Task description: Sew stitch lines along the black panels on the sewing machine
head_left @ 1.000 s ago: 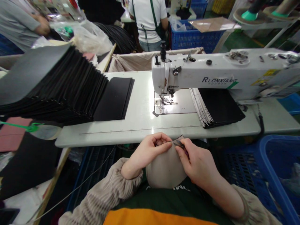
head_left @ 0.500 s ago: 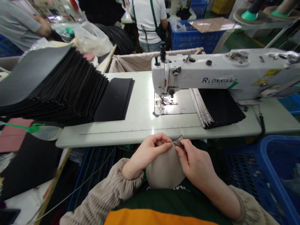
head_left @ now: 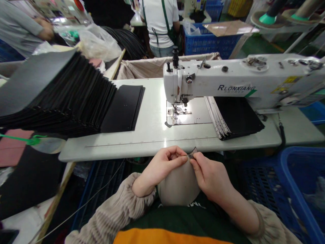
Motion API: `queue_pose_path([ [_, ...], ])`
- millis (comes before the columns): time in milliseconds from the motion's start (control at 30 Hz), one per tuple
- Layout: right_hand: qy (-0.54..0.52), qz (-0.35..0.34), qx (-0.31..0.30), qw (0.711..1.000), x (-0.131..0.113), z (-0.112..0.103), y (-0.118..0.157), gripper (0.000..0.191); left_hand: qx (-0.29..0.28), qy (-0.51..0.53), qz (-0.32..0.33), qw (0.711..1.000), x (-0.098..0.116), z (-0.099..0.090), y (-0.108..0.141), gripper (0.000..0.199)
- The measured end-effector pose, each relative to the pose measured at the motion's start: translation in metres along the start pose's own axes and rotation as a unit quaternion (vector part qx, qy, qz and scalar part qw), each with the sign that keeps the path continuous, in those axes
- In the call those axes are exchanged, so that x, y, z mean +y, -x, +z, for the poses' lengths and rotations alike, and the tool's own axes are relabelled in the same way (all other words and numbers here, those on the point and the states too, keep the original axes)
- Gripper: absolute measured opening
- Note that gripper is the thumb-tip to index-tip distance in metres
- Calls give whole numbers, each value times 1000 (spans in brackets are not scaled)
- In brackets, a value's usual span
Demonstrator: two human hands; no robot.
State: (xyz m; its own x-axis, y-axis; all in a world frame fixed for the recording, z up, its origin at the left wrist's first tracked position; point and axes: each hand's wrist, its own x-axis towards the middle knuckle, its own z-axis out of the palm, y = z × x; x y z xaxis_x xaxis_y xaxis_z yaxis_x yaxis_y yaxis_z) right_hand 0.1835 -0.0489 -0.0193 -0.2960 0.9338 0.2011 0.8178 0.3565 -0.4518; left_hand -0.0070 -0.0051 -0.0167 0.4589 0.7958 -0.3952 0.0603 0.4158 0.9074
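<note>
Low in front of the table edge, my left hand (head_left: 165, 166) pinches the upper edge of a beige-grey piece of fabric (head_left: 181, 184) between thumb and fingers. My right hand (head_left: 212, 174) grips the same edge just beside it, and a thin dark-edged corner pokes up between the hands. The fabric bulges downward over my dark green apron (head_left: 162, 220). Beyond the hands stands a white sewing machine (head_left: 228, 79), its needle area lit. Under its arm lies a stack of black panels (head_left: 241, 117) with pale edges.
A tall stack of black panels (head_left: 66, 95) fills the table's left, beside a smaller black pile (head_left: 123, 108). Blue baskets stand at right (head_left: 299, 166) and behind the machine (head_left: 210, 40). A person in white (head_left: 162, 23) stands at the back; another in grey (head_left: 20, 27) is at left.
My right fingers have shifted slightly along the fabric edge, and less of the dark corner shows between the hands. The whole view has drifted slightly.
</note>
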Motion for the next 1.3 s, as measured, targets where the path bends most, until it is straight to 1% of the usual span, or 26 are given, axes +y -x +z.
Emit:
queue_pose_path([
  [167,-24,15,1,1000,1,-3,1,23,-1,-7,8,1000,2,0,0,22],
  [367,-2,11,-29,1000,0,-3,1,23,7,-5,20,1000,4,-4,0,21],
  [467,-8,17,-29,999,0,-2,1,23,5,-7,20,1000,3,-4,0,22],
  [533,-46,45,-14,998,1,-2,1,22,2,-12,20,1000,1,-3,0,23],
  [600,-115,88,-2,990,2,-4,1,22,2,-19,21,1000,1,-3,-1,24],
  [667,-182,120,-16,976,5,-7,-1,29,0,-33,21,999,1,-2,-1,24],
  [700,-207,128,-30,969,6,-8,-3,30,-6,-49,21,999,2,-2,0,24],
  [767,-239,137,-54,960,10,-9,-6,22,-26,-90,24,995,3,-3,1,23],
  [833,-260,146,-59,953,13,-9,-9,21,-42,-128,30,990,4,-5,3,22],
  [900,-274,153,-56,948,15,-7,-8,22,-43,-147,27,988,4,-7,4,22],
  [967,-271,167,-31,947,15,-6,-5,17,-38,-149,13,988,3,-9,5,21],
  [1033,-245,177,2,953,13,-6,0,23,-34,-140,4,990,1,-11,5,23],
  [1067,-225,173,7,959,11,-6,3,26,-31,-134,3,991,1,-11,5,24],
  [1100,-199,162,1,966,9,-7,5,26,-29,-129,4,991,0,-12,4,25],
  [1200,-113,108,-46,987,3,-7,10,17,-25,-121,7,992,-1,-11,3,29],
  [1300,-56,76,-50,994,0,-5,10,16,-25,-117,14,993,-1,-10,3,29],
])
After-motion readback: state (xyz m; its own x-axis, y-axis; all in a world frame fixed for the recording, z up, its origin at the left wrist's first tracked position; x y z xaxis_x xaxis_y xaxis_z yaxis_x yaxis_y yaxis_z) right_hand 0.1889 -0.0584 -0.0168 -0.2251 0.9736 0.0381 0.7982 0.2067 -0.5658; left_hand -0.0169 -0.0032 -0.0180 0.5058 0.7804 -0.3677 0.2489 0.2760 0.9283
